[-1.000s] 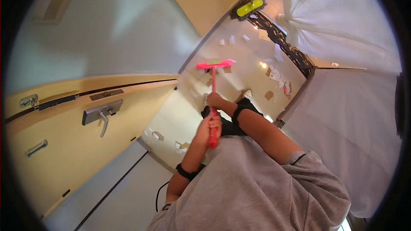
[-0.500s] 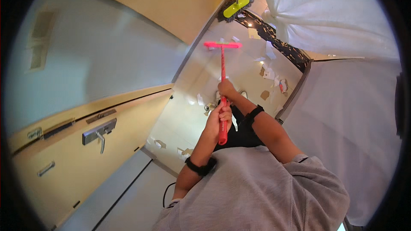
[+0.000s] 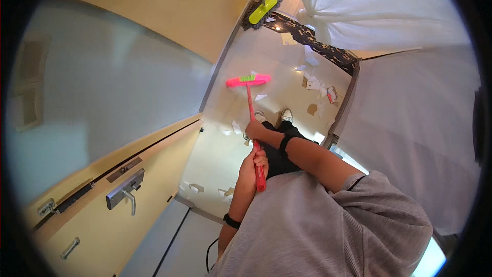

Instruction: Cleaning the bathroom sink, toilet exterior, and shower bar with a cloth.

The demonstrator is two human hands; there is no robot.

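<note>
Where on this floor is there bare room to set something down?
Bare tile lies between the pink broom head and the yellow-green mop, and between the door and the left hand. It is crowded at right, where torn scraps lie near the dark patterned strip.

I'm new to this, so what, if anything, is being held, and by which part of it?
A broom, by its red handle: left grip near the free end, right grip closer to the pink head.

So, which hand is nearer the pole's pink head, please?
Right. The right hand holds the pole partway from the pink head; the left hand holds it farther back, near its end.
</note>
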